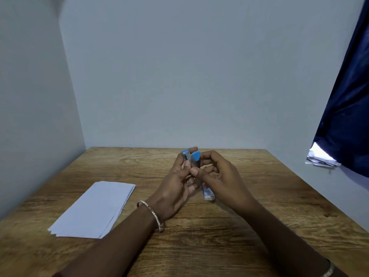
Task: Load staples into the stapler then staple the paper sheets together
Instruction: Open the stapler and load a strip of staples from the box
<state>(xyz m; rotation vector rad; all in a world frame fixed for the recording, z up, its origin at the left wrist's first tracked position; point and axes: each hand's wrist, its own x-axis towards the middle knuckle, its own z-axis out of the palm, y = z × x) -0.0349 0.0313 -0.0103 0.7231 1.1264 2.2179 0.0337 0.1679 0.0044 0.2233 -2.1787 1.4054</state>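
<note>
A small blue and metal stapler [188, 156] is held upright above the middle of the wooden table [259, 196]. My left hand [177, 182] grips its body, with a fingertip over its top. My right hand [217, 172] meets it from the right, thumb and fingers pinching at the stapler's blue end piece [196, 156]. A small staple box [208, 193] lies on the table just below my hands, partly hidden by them. A stack of white paper sheets [95, 209] lies flat to the left.
Pale walls close the table at the back and on the left. A dark blue curtain [347, 106] hangs at the right, with some white papers [321, 158] beneath it beyond the table's right edge.
</note>
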